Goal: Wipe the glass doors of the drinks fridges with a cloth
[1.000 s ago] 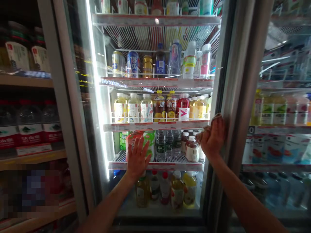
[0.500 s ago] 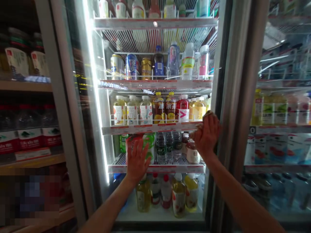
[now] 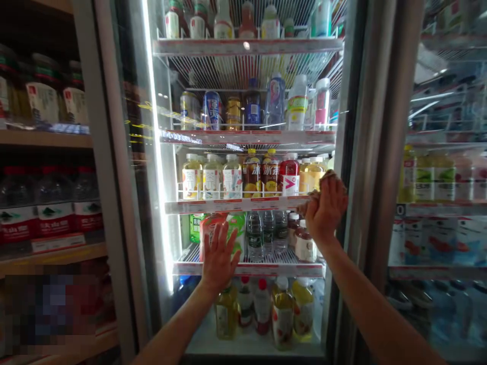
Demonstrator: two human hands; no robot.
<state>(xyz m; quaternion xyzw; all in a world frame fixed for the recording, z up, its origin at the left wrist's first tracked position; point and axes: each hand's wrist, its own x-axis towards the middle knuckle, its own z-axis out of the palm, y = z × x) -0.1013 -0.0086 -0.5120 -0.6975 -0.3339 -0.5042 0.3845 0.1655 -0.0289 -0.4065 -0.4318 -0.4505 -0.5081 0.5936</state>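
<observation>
My left hand [image 3: 219, 256] lies with its fingers spread against the glass door [image 3: 131, 213] of an upright drinks fridge, in front of a red bottle [image 3: 208, 230] and a green one [image 3: 236, 233]. Bunched under my right hand [image 3: 327, 213] is a crumpled brownish cloth [image 3: 327, 178], pressed on the glass near the door's right edge. It sticks out above the fingers and to the left of the thumb; the rest is covered by the hand. Behind the cloth, part of a shelf edge [image 3: 262, 204] and some yellow bottles [image 3: 315, 170] are hidden.
Lit fridge shelves hold several rows of bottles and cans [image 3: 233, 112]. A wide metal door frame [image 3: 375, 152] runs up on the right, with another stocked glass-fronted section beyond. On the left, open-looking shelves [image 3: 45, 137] hold bottles. Reflections streak the glass.
The fridge and its shelves have shifted slightly right and down in view. Both hands stay at nearly the same spots on the glass, the right still on the cloth.
</observation>
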